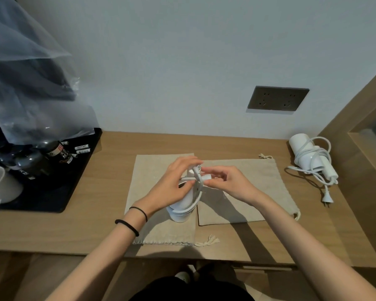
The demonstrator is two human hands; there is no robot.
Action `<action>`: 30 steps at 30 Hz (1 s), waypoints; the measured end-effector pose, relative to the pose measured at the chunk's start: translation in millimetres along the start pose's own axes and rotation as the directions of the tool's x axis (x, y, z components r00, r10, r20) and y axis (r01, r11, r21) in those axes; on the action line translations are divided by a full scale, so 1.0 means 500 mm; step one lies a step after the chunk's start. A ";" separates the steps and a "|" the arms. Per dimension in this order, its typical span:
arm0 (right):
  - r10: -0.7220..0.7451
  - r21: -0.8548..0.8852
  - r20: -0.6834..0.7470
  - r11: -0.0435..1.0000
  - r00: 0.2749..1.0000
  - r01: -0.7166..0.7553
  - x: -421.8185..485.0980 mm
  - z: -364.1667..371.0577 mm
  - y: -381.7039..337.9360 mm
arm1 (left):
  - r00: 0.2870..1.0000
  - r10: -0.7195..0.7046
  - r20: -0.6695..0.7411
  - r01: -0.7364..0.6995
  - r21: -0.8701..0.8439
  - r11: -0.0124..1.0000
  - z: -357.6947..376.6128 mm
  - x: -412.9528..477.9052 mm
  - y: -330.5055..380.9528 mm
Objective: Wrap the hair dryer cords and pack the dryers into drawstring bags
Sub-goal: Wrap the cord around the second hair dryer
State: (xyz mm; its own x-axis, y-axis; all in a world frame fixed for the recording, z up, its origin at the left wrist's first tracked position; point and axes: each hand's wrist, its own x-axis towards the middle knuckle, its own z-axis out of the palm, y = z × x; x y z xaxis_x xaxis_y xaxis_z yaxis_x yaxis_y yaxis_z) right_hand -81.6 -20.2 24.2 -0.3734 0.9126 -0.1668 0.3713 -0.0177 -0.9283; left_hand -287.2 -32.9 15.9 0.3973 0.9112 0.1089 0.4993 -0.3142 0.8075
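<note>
A white hair dryer (182,208) is held above two flat beige drawstring bags, one on the left (148,170) and one on the right (256,183). My left hand (172,183) grips the dryer's body. My right hand (228,181) pinches its white cord (199,185), which loops around the dryer. A second white hair dryer (304,153) lies at the far right of the wooden table (109,174), its cord loosely coiled on it and its plug (326,200) trailing toward me.
A black tray (59,198) at the left holds dark bottles, small sachets and a white cup (0,185), with clear plastic sheeting above. A dark wall socket (278,98) sits above the table. A wooden frame rises at the right edge.
</note>
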 end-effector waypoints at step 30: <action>0.154 0.296 -0.569 0.955 0.808 0.026 -0.057 -0.031 -0.056 | 0.996 -0.051 -0.072 0.061 0.157 0.986 0.018 0.012 0.011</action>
State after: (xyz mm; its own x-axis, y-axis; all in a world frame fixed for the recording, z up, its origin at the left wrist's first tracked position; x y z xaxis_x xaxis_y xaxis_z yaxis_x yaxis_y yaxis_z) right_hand -68.0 -39.5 60.1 0.2389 0.9670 -0.0887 0.0933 -0.1138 -0.9891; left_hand -275.3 -31.8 16.0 0.3150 0.9428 0.1092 0.6372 -0.2954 0.7118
